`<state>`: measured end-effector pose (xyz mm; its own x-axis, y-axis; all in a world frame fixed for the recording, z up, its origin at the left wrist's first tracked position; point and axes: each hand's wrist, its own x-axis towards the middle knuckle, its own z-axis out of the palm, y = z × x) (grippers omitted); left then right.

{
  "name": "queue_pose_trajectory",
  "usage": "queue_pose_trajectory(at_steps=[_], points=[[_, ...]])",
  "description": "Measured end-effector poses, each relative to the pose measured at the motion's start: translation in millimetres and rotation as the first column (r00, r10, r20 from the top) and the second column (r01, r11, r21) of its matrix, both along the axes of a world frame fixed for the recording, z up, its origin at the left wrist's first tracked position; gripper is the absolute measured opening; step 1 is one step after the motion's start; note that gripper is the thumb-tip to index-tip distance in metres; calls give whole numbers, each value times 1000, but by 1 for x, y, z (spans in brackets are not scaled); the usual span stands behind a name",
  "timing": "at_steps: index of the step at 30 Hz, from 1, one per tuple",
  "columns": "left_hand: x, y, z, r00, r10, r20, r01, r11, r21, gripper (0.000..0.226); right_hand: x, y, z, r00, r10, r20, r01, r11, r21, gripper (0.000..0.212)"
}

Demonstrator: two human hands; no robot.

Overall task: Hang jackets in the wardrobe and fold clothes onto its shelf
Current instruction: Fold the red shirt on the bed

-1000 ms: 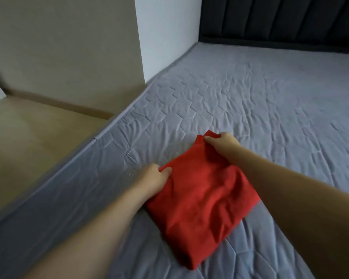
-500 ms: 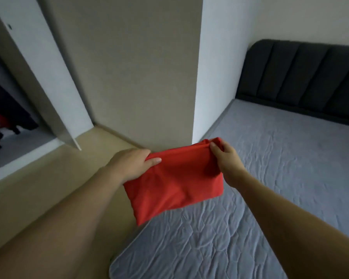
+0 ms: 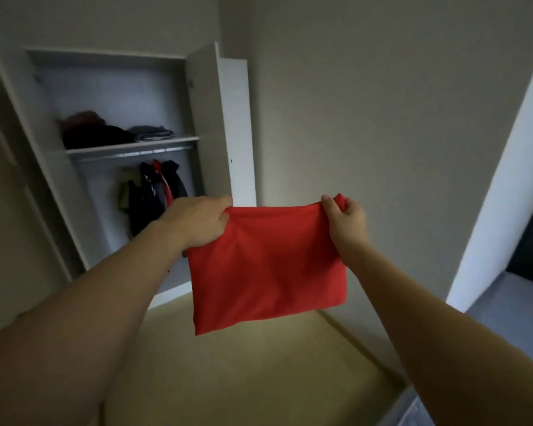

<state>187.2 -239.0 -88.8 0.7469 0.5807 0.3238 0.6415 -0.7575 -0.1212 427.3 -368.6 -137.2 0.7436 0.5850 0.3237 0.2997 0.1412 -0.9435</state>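
Where the bed filled the view a second ago, the open wardrobe [image 3: 120,149] now stands ahead, clothes on its shelf [image 3: 130,146]; the folded red garment [image 3: 265,265], lifted off the mattress, hangs between left hand [image 3: 197,222] and right hand [image 3: 345,222], each pinching a top corner.

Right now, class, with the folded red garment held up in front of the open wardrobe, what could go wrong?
1. The folded red cloth garment hangs from only its top corners, pinched by the left hand and right hand; its fold could fall open.
2. The white wardrobe shelf already holds a dark heap and grey folded clothes; squeezing it in may topple them.
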Motion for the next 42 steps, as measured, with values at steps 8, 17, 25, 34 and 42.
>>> queue_pose_trajectory(at_steps=[8,17,25,34,42], points=[[-69,178,-6,988,139,-60,-104,909,403,45,-30,234,9,979,-42,201,59,995,-76,30],[-94,398,41,940,338,-34,-308,890,337,42,-58,507,61,968,32,247,35,965,-260,52],[-127,618,56,807,529,264,-540,841,-33,20,-98,726,85,947,290,140,-259,945,-202,29],[-150,887,78,423,454,784,-345,881,-324,16,-129,981,106,944,304,127,-308,951,16,28],[-102,1077,94,417,253,873,-424,904,-60,23,-106,1175,144,927,111,357,-194,959,204,43]])
